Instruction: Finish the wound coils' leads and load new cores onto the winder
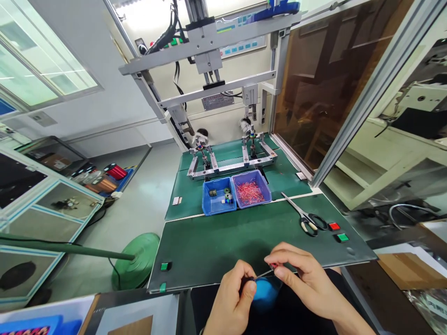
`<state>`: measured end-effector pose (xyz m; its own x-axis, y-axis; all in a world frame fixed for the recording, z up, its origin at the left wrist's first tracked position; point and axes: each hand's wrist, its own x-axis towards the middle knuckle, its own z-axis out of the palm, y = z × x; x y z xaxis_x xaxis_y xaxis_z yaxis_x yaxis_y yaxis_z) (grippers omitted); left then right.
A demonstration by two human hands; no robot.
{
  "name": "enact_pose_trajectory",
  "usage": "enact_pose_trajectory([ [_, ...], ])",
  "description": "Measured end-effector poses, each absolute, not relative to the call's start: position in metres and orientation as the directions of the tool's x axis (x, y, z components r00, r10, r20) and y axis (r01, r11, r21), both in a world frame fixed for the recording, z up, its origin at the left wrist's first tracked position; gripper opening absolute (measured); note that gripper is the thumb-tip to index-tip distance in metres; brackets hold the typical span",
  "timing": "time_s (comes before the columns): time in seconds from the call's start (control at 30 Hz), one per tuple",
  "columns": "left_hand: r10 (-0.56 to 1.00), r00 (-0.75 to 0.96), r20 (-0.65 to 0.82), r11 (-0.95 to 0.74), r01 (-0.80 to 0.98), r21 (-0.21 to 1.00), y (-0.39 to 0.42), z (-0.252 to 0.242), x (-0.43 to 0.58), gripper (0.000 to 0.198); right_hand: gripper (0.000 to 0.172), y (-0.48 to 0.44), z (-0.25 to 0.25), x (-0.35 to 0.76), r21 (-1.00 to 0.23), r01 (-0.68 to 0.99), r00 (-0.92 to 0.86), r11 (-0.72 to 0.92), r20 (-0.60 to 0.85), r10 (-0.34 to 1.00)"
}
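Note:
Close together at the front edge of the green table point(209, 237) are both my hands. My left hand point(233, 298) is closed around the dark end of a thin metal rod point(264, 274). The fingers of my right hand point(303, 279) pinch a small red part point(273, 265) at the rod's other end. Beneath the rod, a round blue object point(266, 294) shows between my hands. Farther back, a blue bin point(219, 211) with several small parts stands beside a purple bin point(268, 193) of red wire pieces.
Scissors point(305, 216) lie on the table's right side, beside a red button point(334, 226) and a green button point(342, 237). Another green button point(165, 266) is at the front left. A metal fixture point(230, 166) stands behind the bins, under a machine frame point(216, 95).

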<state>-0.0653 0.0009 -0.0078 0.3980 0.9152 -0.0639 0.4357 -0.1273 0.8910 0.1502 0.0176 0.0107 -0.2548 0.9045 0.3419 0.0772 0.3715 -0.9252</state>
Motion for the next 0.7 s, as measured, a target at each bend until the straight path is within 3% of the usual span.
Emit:
enact_pose_trajectory([
  [0.27, 0.938, 0.333, -0.102, -0.023, 0.352, 0.936, -0.003, -0.011, -0.060, 0.032, 0.014, 0.016, 0.005, 0.146, -0.939, 0.128, -0.315, 0.320, 0.267, 0.911],
  [0.4, 0.937, 0.318, -0.143, 0.149, 0.005, 0.989, -0.005, -0.018, -0.052, 0.029, 0.024, 0.012, 0.001, 0.132, -0.948, 0.237, -0.367, 0.212, 0.114, 0.923],
  [0.53, 0.934, 0.281, -0.223, 0.316, -0.350, 0.882, -0.001, -0.022, -0.046, 0.033, 0.018, 0.007, 0.006, 0.130, -0.923, 0.327, -0.425, 0.202, 0.048, 0.904],
  [0.6, 0.937, 0.252, -0.241, 0.336, -0.470, 0.817, 0.004, -0.021, -0.046, 0.035, 0.028, 0.002, 0.009, 0.140, -0.937, 0.257, -0.477, 0.238, 0.091, 0.874],
  [0.7, 0.938, 0.197, -0.284, 0.345, -0.583, 0.736, 0.012, -0.018, -0.050, 0.040, 0.036, -0.010, 0.004, 0.165, -0.963, -0.029, -0.397, 0.268, 0.257, 0.881],
])
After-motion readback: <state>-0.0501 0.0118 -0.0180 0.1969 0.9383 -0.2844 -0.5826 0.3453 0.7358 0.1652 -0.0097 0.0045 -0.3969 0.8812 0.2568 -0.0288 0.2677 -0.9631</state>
